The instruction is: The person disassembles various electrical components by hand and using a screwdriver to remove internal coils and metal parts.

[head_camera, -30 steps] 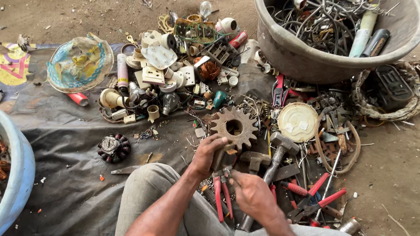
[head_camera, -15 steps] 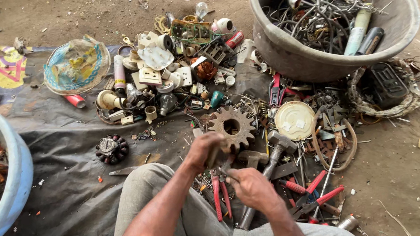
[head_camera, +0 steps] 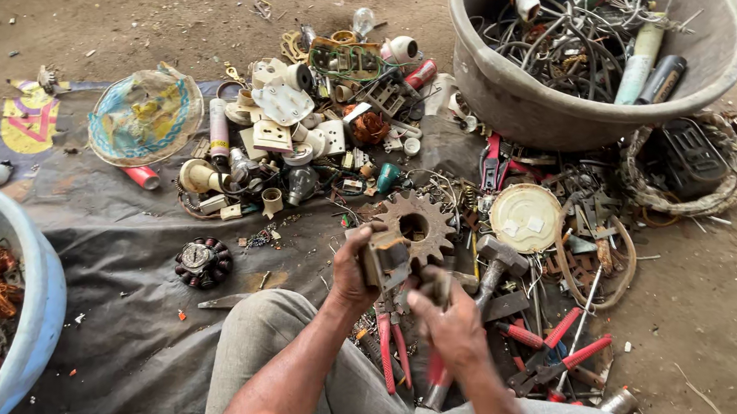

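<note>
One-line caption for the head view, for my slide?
Left hand holds a small metal part beside a rusty gear; right hand works close by.

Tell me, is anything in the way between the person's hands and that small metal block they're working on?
Nothing visible. The left hand already grips the small metal block, lifted above the scrap, and the right hand is right beside it. The rusty gear lies just behind, on the dark tarp.

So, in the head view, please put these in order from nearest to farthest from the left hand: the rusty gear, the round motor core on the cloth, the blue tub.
1. Rusty gear, just above-right of the left hand.
2. Round motor core, on the cloth to the left.
3. Blue tub, at the far left edge.
</note>
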